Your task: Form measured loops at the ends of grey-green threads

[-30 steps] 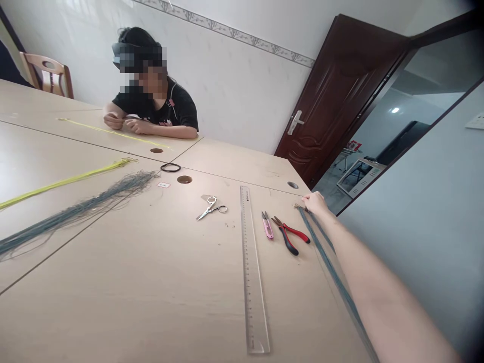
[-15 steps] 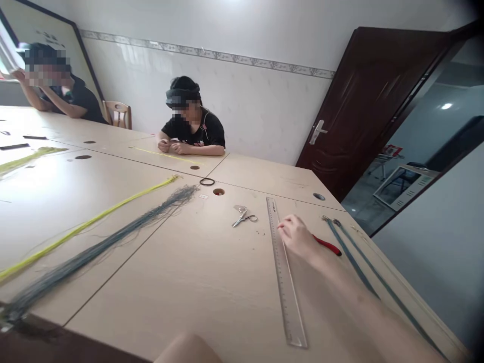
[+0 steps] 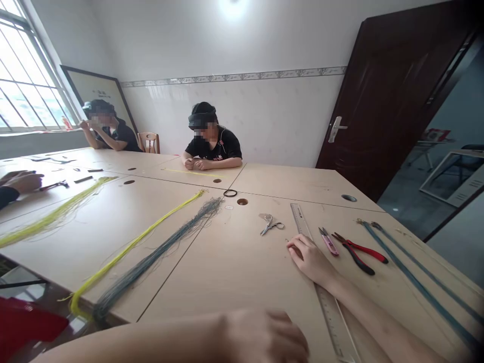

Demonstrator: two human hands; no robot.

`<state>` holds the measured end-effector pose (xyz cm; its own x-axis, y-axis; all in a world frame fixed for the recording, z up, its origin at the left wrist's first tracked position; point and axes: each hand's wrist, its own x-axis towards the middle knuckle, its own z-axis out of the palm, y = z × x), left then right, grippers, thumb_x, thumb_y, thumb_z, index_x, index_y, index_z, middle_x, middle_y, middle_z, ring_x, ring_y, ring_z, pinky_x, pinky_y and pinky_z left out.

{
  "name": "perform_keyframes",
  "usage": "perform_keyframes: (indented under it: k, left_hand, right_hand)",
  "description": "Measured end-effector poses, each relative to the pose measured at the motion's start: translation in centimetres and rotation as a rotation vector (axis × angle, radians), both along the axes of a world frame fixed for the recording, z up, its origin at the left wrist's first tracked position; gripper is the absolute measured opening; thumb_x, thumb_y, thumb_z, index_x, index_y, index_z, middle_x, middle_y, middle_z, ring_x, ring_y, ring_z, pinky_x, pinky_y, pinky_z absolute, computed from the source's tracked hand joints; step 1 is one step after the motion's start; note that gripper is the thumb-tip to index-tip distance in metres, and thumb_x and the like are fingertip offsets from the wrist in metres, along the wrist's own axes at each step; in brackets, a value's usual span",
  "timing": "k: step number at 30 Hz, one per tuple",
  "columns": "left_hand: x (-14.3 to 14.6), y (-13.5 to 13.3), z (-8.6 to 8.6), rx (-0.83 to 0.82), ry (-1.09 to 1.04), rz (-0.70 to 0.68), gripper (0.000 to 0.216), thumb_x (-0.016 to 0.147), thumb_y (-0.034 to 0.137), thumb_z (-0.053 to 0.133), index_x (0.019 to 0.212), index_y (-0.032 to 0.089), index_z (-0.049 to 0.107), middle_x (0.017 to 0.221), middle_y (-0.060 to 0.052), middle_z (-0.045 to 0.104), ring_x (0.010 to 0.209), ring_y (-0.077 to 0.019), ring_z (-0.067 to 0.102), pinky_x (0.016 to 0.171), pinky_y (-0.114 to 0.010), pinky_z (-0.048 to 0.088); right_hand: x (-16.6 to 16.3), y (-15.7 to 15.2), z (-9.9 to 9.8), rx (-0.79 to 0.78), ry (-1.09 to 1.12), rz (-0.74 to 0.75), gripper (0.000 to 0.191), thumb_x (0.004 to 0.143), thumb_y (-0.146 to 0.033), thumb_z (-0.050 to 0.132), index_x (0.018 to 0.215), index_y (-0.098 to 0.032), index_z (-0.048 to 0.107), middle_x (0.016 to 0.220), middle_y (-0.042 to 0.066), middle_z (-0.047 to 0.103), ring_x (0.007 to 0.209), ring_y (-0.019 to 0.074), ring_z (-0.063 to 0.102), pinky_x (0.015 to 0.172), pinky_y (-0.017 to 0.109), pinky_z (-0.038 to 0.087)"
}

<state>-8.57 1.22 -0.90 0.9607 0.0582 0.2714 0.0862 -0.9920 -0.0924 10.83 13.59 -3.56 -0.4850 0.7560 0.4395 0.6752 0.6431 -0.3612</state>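
Ruler (image 3: 333, 315): clear plastic, long and narrow, with a printed scale along its edge; it lies flat on the table (image 3: 234, 272), running away from you, with the scissors (image 3: 271, 225) to its left and the pink snips (image 3: 328, 242) to its right
Right hand (image 3: 312, 259): palm down across the ruler, fingers loosely bent and resting on it, not wrapped round it; the weight seems to pin the ruler to the board
Left hand (image 3: 264, 339): low at the bottom edge, blurred, its back turned up; whether it is clenched or holds anything, you cannot tell
Tools: snips and red pliers (image 3: 359, 249) lie side by side just right of the ruler, likely kept within your right hand's reach
Cords: two blue-grey cords (image 3: 416, 282) stretched straight along the right edge, well apart from the ruler
Threads: grey-blue bundle (image 3: 159, 254) and yellow bundle (image 3: 139, 239) laid out lengthwise to your left
Others: two people sit at the far side; another person's hand (image 3: 22, 181) rests at the left
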Motion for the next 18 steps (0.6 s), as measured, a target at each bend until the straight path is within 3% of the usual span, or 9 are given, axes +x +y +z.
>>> perform_keyframes:
  k: [2,5,8,11,14,18]
  left_hand:
    - [-3.3,3.0,0.8,-0.166,-0.158,0.157,0.003,0.077,0.024,0.058,0.078,0.022,0.060,0.087,0.001,0.068,0.090,-0.0105,0.060,0.083,-0.019,0.047]
    - [-8.0,8.0,1.6,-0.165,-0.250,0.492,0.015,0.083,0.013,0.046,0.085,0.017,0.060,0.088,-0.006,0.066,0.091,-0.0163,0.058,0.083,-0.030,0.047]
    - [-11.7,13.3,1.7,-0.142,-0.305,0.848,0.014,0.088,0.022,0.049,0.092,0.014,0.060,0.094,-0.007,0.062,0.095,-0.0199,0.056,0.086,-0.041,0.046]
    - [-14.4,18.2,1.2,-0.140,-0.325,1.156,0.019,0.089,0.029,0.052,0.098,0.014,0.059,0.104,-0.008,0.059,0.096,-0.0202,0.057,0.085,-0.042,0.046]
    - [-15.9,21.7,0.5,-0.150,-0.316,1.351,0.022,0.089,0.029,0.051,0.104,0.014,0.058,0.109,-0.008,0.058,0.096,-0.0203,0.057,0.084,-0.041,0.048]
    - [-16.5,24.0,-0.4,-0.151,-0.275,1.456,0.024,0.089,0.029,0.051,0.107,0.015,0.057,0.112,-0.009,0.057,0.098,-0.0211,0.056,0.085,-0.042,0.048]
  right_hand:
    - [0.0,0.1,-0.1,-0.010,0.018,-0.003,0.010,0.087,-0.015,0.048,0.086,-0.014,0.058,0.090,0.003,0.057,0.086,0.0161,0.055,0.079,0.035,0.046]
    - [-0.1,0.1,-0.1,-0.029,0.035,-0.009,0.012,0.086,-0.013,0.046,0.087,-0.014,0.058,0.091,0.004,0.056,0.087,0.0171,0.055,0.080,0.036,0.046]
    - [-0.1,0.0,0.0,-0.046,0.042,-0.017,0.015,0.086,-0.013,0.044,0.087,-0.016,0.058,0.091,0.005,0.056,0.087,0.0185,0.055,0.080,0.037,0.046]
    - [-0.2,0.0,0.1,-0.055,0.044,-0.025,0.017,0.086,-0.014,0.042,0.087,-0.018,0.058,0.091,0.005,0.056,0.088,0.0194,0.055,0.082,0.037,0.045]
    - [-0.2,-0.1,0.1,-0.061,0.047,-0.030,0.017,0.085,-0.014,0.042,0.086,-0.019,0.057,0.090,0.005,0.055,0.086,0.0193,0.055,0.080,0.036,0.046]
    - [-0.1,-0.2,0.0,-0.070,0.055,-0.036,0.017,0.084,-0.012,0.042,0.086,-0.020,0.056,0.090,0.005,0.055,0.084,0.0187,0.056,0.077,0.035,0.047]
